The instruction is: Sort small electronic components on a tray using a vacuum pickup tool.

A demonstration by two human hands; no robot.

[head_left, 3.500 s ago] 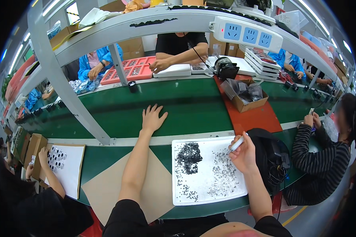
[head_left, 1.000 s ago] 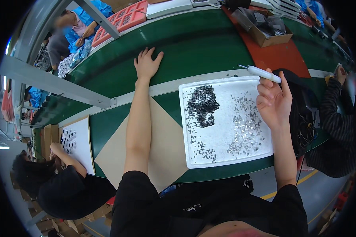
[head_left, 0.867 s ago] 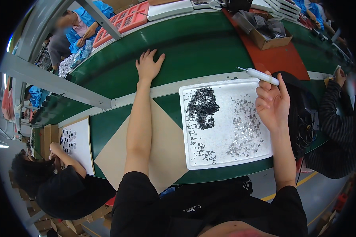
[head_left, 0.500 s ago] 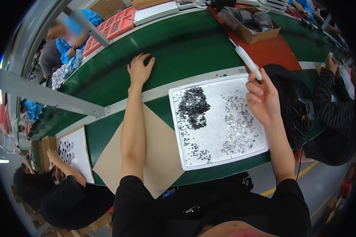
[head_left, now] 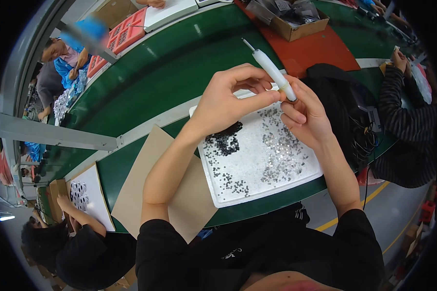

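Note:
Above the far edge of a white foam tray [head_left: 210, 182], a white pen-shaped tool [head_left: 269, 68] with a thin metal tip points up and to the left. My right hand [head_left: 311, 116] grips its lower end between thumb and fingers. From the other side my left hand [head_left: 226, 99] pinches the same end, its thumb against a yellowish band there. The tray below holds a dense patch of small black pieces [head_left: 226, 141] on the left, partly behind my left hand. Small silvery pieces [head_left: 284, 160] lie scattered over its right half.
A brown cardboard sheet [head_left: 145, 165] lies under my left forearm. Beyond is a green belt [head_left: 170, 72] with a red board [head_left: 320, 51] and a cardboard box [head_left: 301, 30]. A black bag [head_left: 332, 92] sits at the right. Co-workers sit left, right and across.
My left hand has come off the green belt and over to the tool, closing on its lower end. The tool has shifted left in my right hand's grip. The view has shifted slightly.

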